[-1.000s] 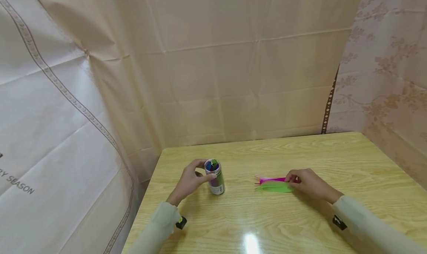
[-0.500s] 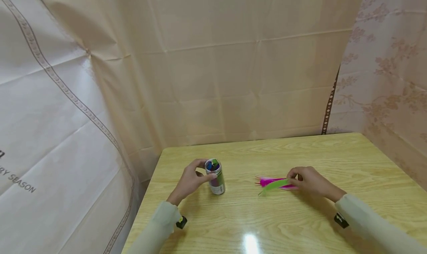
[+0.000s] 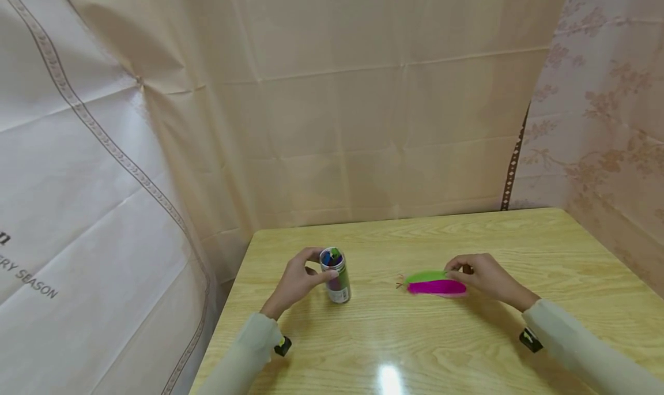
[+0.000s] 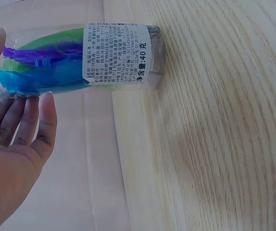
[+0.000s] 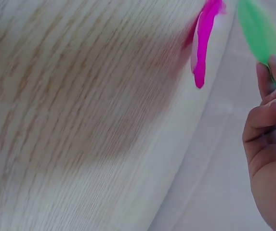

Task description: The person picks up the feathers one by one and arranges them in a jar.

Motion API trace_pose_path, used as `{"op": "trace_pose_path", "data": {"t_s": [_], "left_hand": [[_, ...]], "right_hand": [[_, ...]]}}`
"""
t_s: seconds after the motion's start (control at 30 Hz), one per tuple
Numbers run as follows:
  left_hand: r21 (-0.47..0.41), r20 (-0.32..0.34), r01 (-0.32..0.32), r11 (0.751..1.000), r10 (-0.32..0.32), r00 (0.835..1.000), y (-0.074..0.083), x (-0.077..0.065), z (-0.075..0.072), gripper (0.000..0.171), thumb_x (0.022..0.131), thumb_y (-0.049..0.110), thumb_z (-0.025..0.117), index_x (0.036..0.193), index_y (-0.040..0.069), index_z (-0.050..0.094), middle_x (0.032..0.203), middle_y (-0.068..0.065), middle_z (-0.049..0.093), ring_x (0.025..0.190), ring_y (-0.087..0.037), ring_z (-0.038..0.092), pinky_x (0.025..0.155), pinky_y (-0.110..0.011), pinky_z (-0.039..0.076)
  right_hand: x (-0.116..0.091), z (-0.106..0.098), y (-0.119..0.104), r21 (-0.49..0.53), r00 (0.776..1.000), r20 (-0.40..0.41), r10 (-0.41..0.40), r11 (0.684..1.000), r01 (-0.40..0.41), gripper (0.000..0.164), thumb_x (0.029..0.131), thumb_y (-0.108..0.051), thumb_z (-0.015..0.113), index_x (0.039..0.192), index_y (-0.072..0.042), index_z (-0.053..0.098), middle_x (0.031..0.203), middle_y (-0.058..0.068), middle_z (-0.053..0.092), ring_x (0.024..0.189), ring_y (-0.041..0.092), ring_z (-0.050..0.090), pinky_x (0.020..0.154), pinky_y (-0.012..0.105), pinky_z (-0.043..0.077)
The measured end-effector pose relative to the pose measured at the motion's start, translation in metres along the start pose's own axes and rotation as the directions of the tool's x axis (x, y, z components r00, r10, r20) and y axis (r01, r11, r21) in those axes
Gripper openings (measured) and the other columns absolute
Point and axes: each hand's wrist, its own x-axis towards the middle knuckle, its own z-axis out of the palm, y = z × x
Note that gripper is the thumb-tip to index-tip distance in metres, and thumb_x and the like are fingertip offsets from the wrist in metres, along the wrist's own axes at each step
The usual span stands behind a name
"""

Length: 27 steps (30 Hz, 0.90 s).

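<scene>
A clear screw-neck jar [image 3: 339, 284] stands upright on the table at centre, gripped by my left hand [image 3: 294, 283] between thumb and fingers near its mouth. Inside it, the left wrist view shows green, purple and blue feathers [image 4: 29, 82] behind a white printed label [image 4: 116, 54]. Farther right, my right hand [image 3: 486, 277] pinches a green feather [image 3: 424, 276] by one end, between thumb and index finger. In front of it a magenta feather [image 3: 438, 287] lies on the table, with a paler edge showing beneath. Thin stems poke out at their left end.
The wood-grain table [image 3: 363, 349] reaches back to a beige hanging cloth [image 3: 363, 124]. White cloth [image 3: 93, 239] hangs along the left, floral cloth [image 3: 596, 124] along the right. A small black camera [image 3: 282, 346] sits at the left wrist, another black camera [image 3: 530, 340] at the right.
The green feather has swung from in front of the magenta feather to behind it, in my right hand's pinch. The magenta feather now shows broadside. My left hand and the jar stay put.
</scene>
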Motion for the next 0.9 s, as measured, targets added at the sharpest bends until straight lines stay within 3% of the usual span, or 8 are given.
{"op": "trace_pose_path", "data": {"t_s": [0.23, 0.57, 0.8, 0.9], "left_hand": [[0.004, 0.003, 0.004, 1.000, -0.004, 1.000, 0.001, 0.000, 0.000, 0.055, 0.086, 0.047, 0.083, 0.132, 0.024, 0.063, 0.123, 0.006, 0.064, 0.113, -0.016, 0.058, 0.089, -0.041, 0.053], [0.007, -0.003, -0.001, 1.000, 0.001, 1.000, 0.001, -0.001, 0.000, 0.055, 0.086, 0.047, 0.083, 0.133, 0.025, 0.063, 0.123, 0.006, 0.064, 0.113, -0.015, 0.058, 0.089, -0.041, 0.053], [0.011, -0.004, 0.002, 1.000, -0.002, 1.000, 0.001, 0.000, 0.000, 0.055, 0.086, 0.047, 0.083, 0.133, 0.025, 0.063, 0.123, 0.007, 0.064, 0.113, -0.015, 0.058, 0.090, -0.042, 0.053], [0.011, -0.004, 0.007, 1.000, -0.007, 1.000, 0.002, 0.000, 0.000, 0.055, 0.086, 0.046, 0.083, 0.132, 0.025, 0.063, 0.123, 0.006, 0.064, 0.113, -0.015, 0.058, 0.089, -0.041, 0.053]], "right_hand": [[0.004, 0.001, -0.003, -0.003, 0.997, -0.071, -0.034, 0.999, 0.034, 0.006, 0.095, -0.014, 0.075, 0.097, -0.020, 0.075, 0.085, -0.005, 0.071, 0.063, 0.002, 0.050, 0.054, 0.024, 0.045], [0.013, 0.001, -0.008, 0.006, 0.996, -0.091, -0.012, 1.000, 0.013, 0.006, 0.096, -0.013, 0.075, 0.097, -0.019, 0.075, 0.086, 0.000, 0.071, 0.065, 0.004, 0.050, 0.056, 0.024, 0.045], [0.019, 0.001, -0.011, 0.006, 0.993, -0.113, -0.030, 1.000, 0.031, 0.005, 0.096, -0.011, 0.074, 0.098, -0.017, 0.075, 0.085, -0.012, 0.067, 0.065, 0.004, 0.051, 0.055, 0.024, 0.046], [0.021, 0.001, -0.012, 0.010, 0.991, -0.127, -0.043, 0.999, 0.045, 0.007, 0.096, -0.011, 0.075, 0.097, -0.018, 0.074, 0.085, -0.011, 0.067, 0.064, 0.004, 0.051, 0.055, 0.024, 0.046]]}}
